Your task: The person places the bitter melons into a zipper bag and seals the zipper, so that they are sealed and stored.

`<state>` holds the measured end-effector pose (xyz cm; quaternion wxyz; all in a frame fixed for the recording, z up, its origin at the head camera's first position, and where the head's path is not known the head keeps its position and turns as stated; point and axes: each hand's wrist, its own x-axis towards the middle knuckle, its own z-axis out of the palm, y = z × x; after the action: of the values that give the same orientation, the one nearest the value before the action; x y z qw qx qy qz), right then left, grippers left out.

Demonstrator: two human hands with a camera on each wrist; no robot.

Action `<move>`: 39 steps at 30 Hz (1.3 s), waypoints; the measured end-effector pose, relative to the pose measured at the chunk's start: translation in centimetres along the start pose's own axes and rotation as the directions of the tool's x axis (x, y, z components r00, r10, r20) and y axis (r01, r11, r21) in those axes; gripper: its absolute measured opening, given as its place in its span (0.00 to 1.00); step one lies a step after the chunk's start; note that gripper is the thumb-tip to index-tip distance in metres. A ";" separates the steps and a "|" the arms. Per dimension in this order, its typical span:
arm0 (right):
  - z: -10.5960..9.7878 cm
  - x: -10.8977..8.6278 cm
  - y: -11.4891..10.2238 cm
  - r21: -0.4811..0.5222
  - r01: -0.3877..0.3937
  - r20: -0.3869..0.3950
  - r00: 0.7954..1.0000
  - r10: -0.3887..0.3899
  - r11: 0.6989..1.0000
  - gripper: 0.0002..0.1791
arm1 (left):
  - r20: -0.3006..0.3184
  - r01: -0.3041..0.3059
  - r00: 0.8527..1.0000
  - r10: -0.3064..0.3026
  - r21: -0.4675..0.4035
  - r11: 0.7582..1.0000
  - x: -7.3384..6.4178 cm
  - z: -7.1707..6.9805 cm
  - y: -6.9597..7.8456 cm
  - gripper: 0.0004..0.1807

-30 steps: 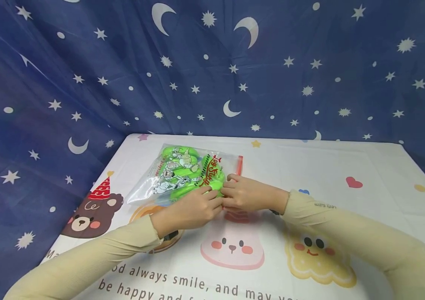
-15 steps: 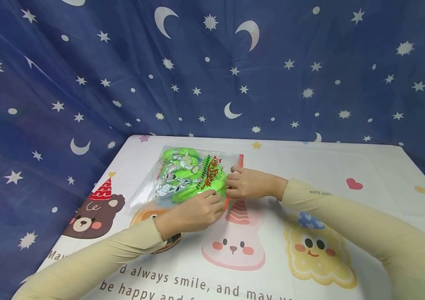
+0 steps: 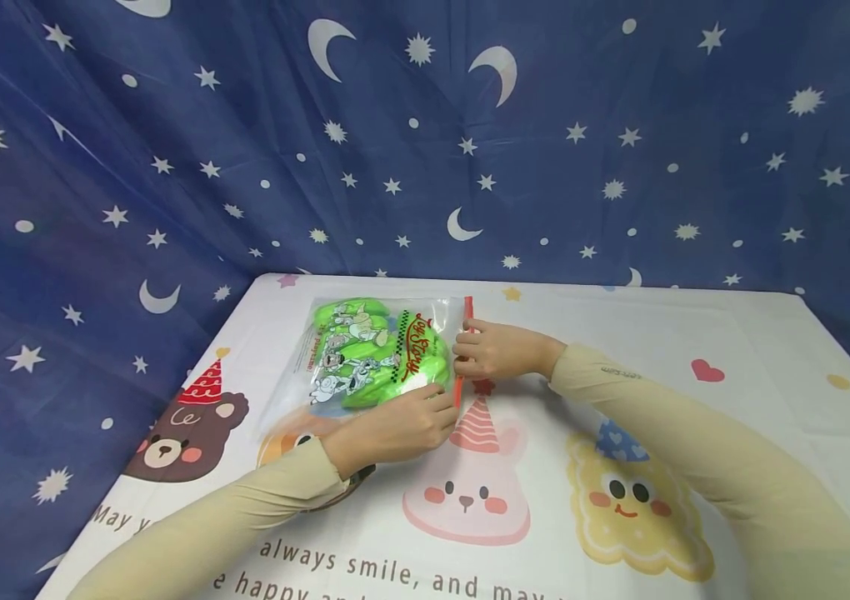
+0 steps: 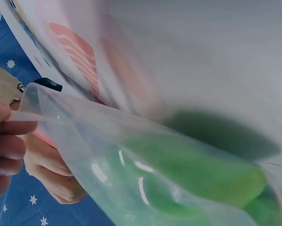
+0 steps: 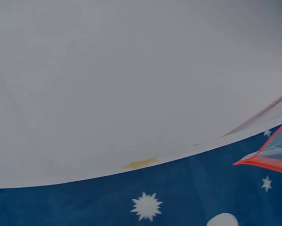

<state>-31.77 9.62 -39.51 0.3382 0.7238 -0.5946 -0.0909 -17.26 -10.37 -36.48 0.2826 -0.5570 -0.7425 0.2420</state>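
Observation:
A clear zip bag [image 3: 297, 392] with a red strip along its right edge lies on the table in the head view. Printed cartoon figures and red lettering cover its front, and bright green rounded things [image 3: 376, 333] show inside; their kind is unclear. Near the strip's lower end, my left hand [image 3: 402, 429] pinches the bag's edge. My right hand [image 3: 511, 350] grips the strip further up, its fingertips partly hidden. In the left wrist view, the left fingers [image 4: 6, 150] hold the bag's corner between thumb and finger. The right wrist view shows the bag's red-edged mouth [image 5: 268, 162], spread apart, but no hand.
A white tablecloth [image 3: 620, 333] printed with a bear, a rabbit, a biscuit figure and lettering covers the table. Behind and to the left hangs a dark blue curtain [image 3: 395, 100] with moons and stars. The table's far edge runs just behind the bag.
My right hand has moved up along the red strip, away from my left hand. The left hand has shifted slightly right and nearer. The bag's strip edge has moved a little left.

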 end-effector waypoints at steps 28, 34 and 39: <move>1.9 -1.4 4.0 -0.196 -0.223 0.169 0.952 0.257 0.955 0.03 | 0.100 -0.014 0.995 0.009 0.049 0.999 0.7 -0.1 0.9 0.07; 2.0 -1.5 4.6 -0.192 -0.301 0.227 0.912 0.341 0.934 0.05 | 0.121 -0.038 0.992 0.032 0.047 0.998 0.5 0.2 1.1 0.07; 2.0 -1.9 5.0 -0.205 -0.356 0.288 0.868 0.404 0.912 0.07 | 0.135 -0.078 0.988 0.070 0.049 0.996 0.0 0.3 1.4 0.08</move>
<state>-37.36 10.28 -38.53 0.2986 0.5409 -0.7646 -0.1832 -16.49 -9.97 -37.62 0.2380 -0.5589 -0.7318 0.3090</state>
